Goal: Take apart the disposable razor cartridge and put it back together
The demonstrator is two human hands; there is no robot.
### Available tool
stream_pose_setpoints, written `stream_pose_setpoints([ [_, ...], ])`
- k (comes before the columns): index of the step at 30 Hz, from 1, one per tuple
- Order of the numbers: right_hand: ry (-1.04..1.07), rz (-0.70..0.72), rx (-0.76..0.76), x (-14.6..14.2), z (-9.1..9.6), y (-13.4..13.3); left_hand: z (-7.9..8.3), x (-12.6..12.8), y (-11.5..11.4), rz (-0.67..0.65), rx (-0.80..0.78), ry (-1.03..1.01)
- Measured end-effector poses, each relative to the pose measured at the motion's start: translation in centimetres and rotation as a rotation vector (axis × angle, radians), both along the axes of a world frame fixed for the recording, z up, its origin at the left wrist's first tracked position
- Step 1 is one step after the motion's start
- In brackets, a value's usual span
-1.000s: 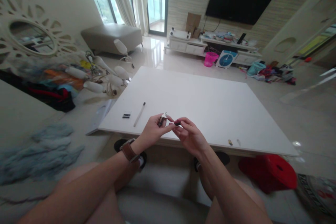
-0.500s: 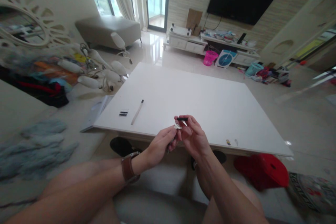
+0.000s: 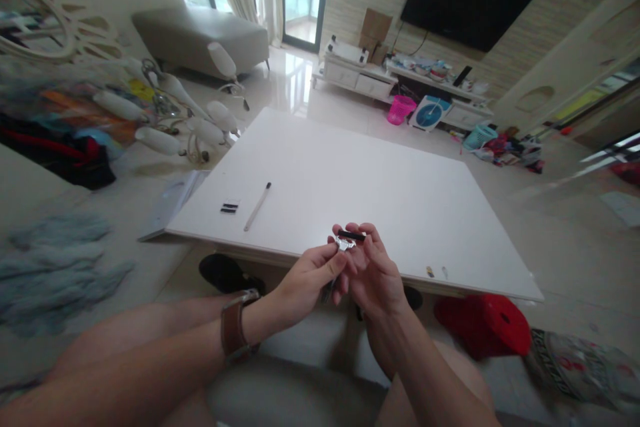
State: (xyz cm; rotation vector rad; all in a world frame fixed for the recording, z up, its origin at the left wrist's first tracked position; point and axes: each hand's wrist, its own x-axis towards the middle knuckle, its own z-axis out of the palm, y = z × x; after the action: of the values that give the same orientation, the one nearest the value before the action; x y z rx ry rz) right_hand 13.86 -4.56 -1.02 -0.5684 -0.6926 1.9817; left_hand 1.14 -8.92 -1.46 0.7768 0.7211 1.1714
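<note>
Above the near edge of the white table (image 3: 370, 180), my two hands are close together. My left hand (image 3: 300, 283) is closed, its thumb pressing on a small shiny silver metal piece (image 3: 345, 245); a dark part shows below the fingers. Beside that piece, my right hand (image 3: 380, 273) grips a short black bar (image 3: 352, 235), with the thumb at its right end and fingers behind it. Whether the bar and the silver piece are joined, I cannot tell. On the table to the left lie a slim pale stick with a black tip (image 3: 258, 207) and several small black strips (image 3: 230, 207).
Two small items, one yellowish and dark (image 3: 430, 271) and one pale (image 3: 445, 272), lie near the table's right front edge. A red object (image 3: 483, 325) stands on the floor at right. A multi-armed lamp (image 3: 200, 130) stands beyond the table's left side.
The view has shifted slightly. The silver piece shows more fully beside the black bar, which now tilts down to the right. Both hands keep their hold.
</note>
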Motion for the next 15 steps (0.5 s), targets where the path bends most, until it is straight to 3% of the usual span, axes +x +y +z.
stream_pose_setpoints([
  [15, -0.148, 0.018, -0.020, -0.40, 0.98, -0.75, 0.67, -0.28, -0.06, -0.050, 0.057, -0.021],
])
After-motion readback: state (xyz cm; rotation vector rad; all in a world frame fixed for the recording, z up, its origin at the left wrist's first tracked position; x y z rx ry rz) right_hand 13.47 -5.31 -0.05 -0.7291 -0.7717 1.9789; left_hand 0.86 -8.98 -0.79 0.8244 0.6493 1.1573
